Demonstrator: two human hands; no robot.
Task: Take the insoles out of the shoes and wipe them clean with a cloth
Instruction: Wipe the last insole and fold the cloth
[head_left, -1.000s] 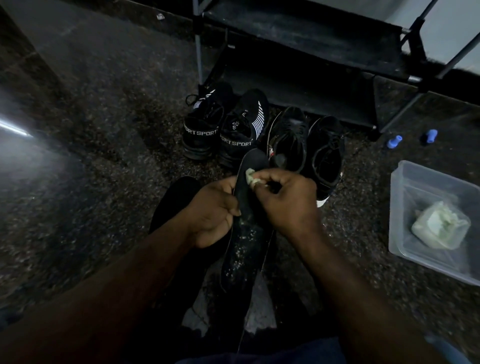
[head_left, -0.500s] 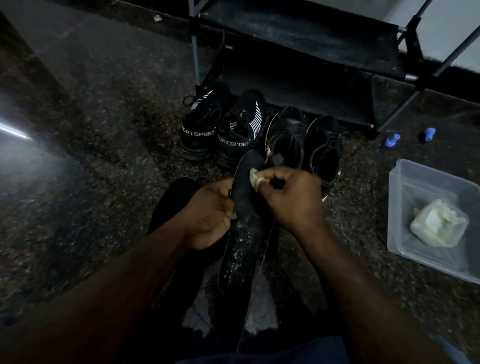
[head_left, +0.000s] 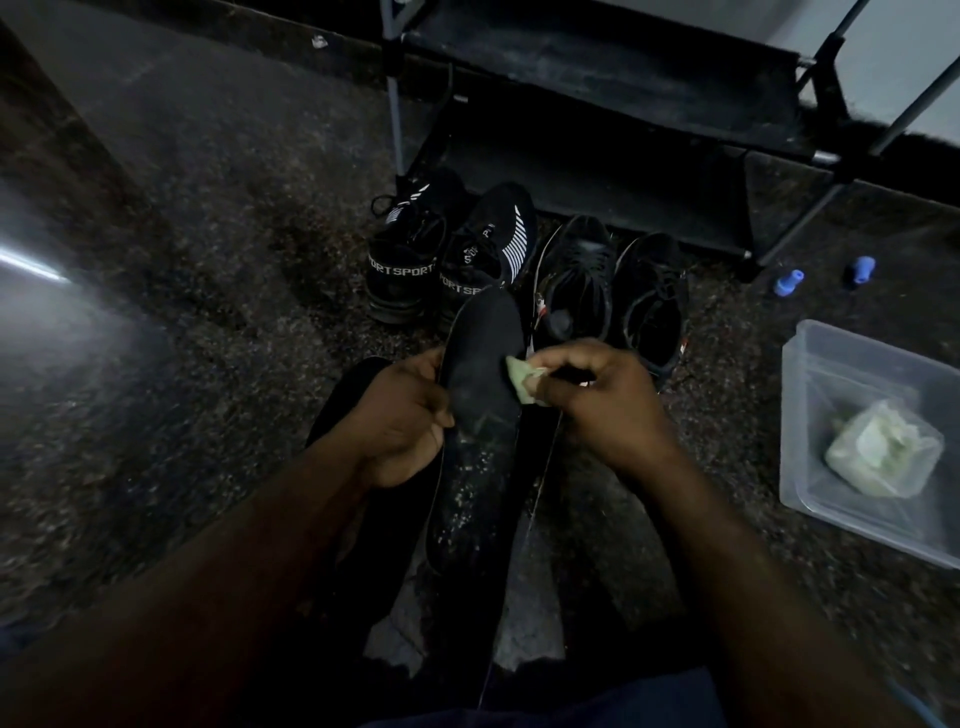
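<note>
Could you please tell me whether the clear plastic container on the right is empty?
No, the clear plastic container holds a crumpled pale cloth.

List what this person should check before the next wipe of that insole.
1. Left hand grips the insole by its edge: ok.
2. Right hand pinches the cloth: ok.
3. Cloth pressed flat on the insole: cannot tell; it sits at the right edge.
4. Insole clean: not ok; pale specks cover its lower half.
5. Spare cloth nearby: ok; a pale wad lies in the plastic tub.
6. Shoes emptied of insoles: cannot tell; too dark.
</note>
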